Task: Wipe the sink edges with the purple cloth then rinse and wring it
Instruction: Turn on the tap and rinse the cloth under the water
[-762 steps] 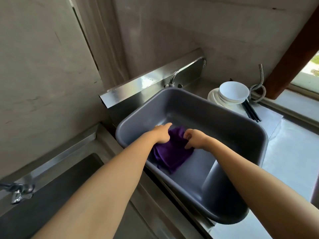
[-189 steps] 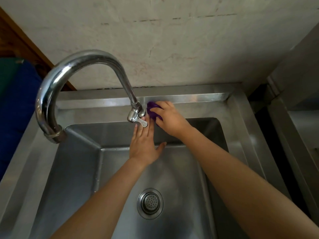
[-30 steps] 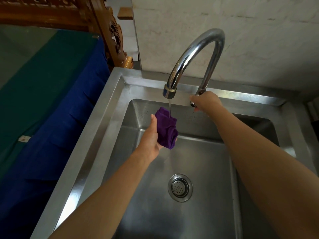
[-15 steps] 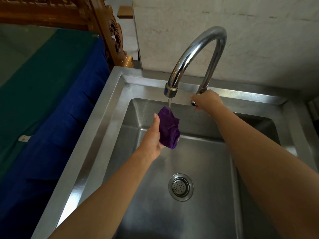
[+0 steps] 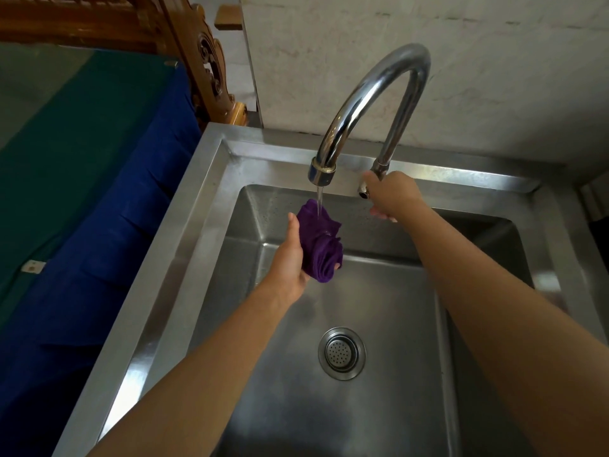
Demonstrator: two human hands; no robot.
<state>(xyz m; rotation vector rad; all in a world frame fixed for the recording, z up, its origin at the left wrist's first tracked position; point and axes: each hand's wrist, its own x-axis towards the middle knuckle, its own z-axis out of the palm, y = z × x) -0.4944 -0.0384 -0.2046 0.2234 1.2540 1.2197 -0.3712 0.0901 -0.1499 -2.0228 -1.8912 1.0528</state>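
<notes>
The purple cloth (image 5: 319, 242) hangs bunched in my left hand (image 5: 289, 255), above the steel sink (image 5: 184, 232) basin. A thin stream of water (image 5: 319, 201) falls from the curved chrome tap (image 5: 379, 84) spout straight onto the top of the cloth. My right hand (image 5: 392, 196) rests on the tap handle (image 5: 363, 189) at the foot of the tap, on the sink's back edge, its fingers closed around it.
The round drain strainer (image 5: 341, 352) lies in the basin floor below the cloth. Left of the sink is a surface covered in blue and green cloth (image 5: 82, 179). A carved wooden piece (image 5: 207, 67) stands at the back left. A pale wall (image 5: 478, 61) rises behind the tap.
Over the last second the cloth stays under the running water in my left hand, with almost no shift. My right hand stays on the tap handle.
</notes>
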